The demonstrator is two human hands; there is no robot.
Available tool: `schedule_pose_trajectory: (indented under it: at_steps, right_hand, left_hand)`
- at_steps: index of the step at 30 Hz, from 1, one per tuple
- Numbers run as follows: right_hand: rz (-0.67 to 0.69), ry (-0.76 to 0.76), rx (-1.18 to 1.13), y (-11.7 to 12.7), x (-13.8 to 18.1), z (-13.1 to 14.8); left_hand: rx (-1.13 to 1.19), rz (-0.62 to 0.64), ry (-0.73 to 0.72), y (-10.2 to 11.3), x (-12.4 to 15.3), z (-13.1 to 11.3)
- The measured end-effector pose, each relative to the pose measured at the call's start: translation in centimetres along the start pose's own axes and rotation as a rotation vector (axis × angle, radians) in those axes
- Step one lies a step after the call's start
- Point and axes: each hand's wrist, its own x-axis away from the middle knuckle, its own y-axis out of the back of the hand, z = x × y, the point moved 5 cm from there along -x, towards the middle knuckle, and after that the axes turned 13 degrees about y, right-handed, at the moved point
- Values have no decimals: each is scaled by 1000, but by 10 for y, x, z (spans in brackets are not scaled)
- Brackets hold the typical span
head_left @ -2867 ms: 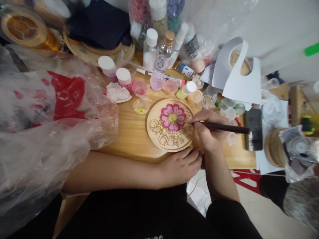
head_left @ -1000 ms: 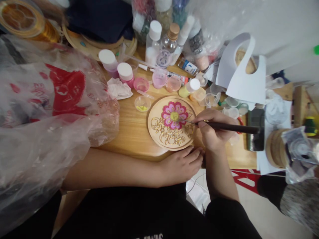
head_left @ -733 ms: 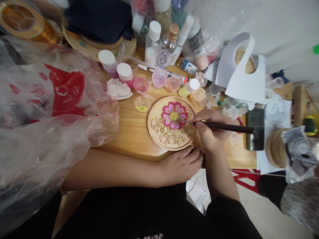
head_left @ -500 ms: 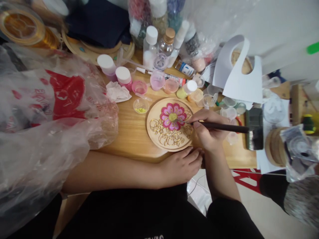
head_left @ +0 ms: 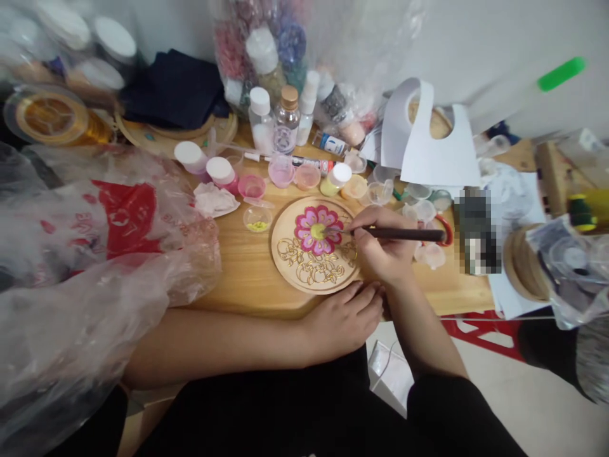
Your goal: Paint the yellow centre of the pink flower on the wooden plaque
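A round wooden plaque (head_left: 285, 273) lies on the table, bearing a pink and magenta flower (head_left: 308, 240) with a yellow centre and raised gold scrollwork below. My right hand (head_left: 386, 244) is closed in a pinch around a slim tool with a dark handle (head_left: 404, 234) and a thin, metal-looking tip. That tip is at the flower's yellow centre; whether it is a brush or a small spatula I cannot make out. My left hand (head_left: 345, 320) rests flat at the table's front edge, fingers loosely stretched, just below the plaque and close to my right wrist.
A small cup with yellow bits (head_left: 257, 219) stands left of the plaque. Behind are open paint cups (head_left: 281, 171), white-capped jars (head_left: 222, 172), bottles (head_left: 287, 120) and a crumpled tissue (head_left: 215, 199). A plastic bag (head_left: 109, 254) fills the left side; a wooden ring (head_left: 526, 263) is at right.
The whole view has shifted, so the table's things appear further left. The tool's tip stays at the flower's yellow centre, and my left hand still lies in the same place.
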Motion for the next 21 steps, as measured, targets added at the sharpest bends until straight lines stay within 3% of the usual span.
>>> schedule_pose_trajectory:
  at_steps: [5, 13, 21]
  right_hand:
    - [-27, 8, -13, 1, -3, 2]
    - [-187, -74, -115, 11, -5, -2]
    - [-107, -118, -233, 27, -22, 4]
  left_hand:
    - [-7, -3, -17, 3, 1, 2]
    - [-117, 29, -15, -2, 3, -2]
    - [-223, 102, 57, -12, -15, -15]
